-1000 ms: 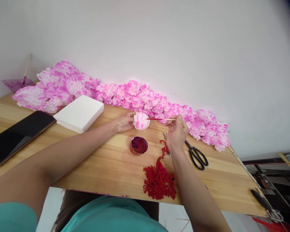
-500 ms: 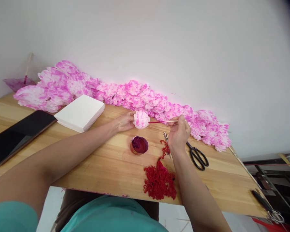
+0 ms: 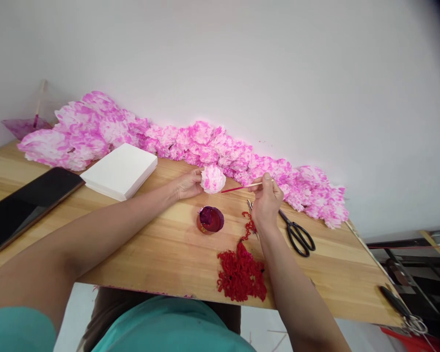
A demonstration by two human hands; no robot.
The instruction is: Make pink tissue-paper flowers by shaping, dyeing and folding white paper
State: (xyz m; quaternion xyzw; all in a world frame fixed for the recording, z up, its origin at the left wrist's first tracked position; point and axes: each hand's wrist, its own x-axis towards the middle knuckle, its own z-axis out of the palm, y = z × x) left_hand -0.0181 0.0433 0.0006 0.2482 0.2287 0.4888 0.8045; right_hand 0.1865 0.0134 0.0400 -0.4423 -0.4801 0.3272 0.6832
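My left hand [image 3: 190, 184] is closed on a small round white-and-pink paper flower [image 3: 213, 179], held above the table. Between the fingers of my right hand [image 3: 267, 198] is a thin stick [image 3: 238, 188], pale at the held end and dark red towards its tip. That tip is at the lower right edge of the flower; whether it touches I cannot tell. Below the flower stands a small cup [image 3: 210, 221] with dark red-purple contents. A heap of red yarn [image 3: 241, 275] lies by my right forearm, with one strand running up under my right wrist.
Pink-and-white paper flowers [image 3: 205, 142] are piled along the wall. On the left are a stack of white paper [image 3: 121, 170] and a black phone [image 3: 33, 205]. Black-handled scissors [image 3: 299, 237] lie right of my right hand; another black-handled tool [image 3: 394, 299] is at the right edge.
The stick's tip has dropped from the flower's right side to its lower right edge, and the stick is now more tilted. My left hand keeps hold of the flower.
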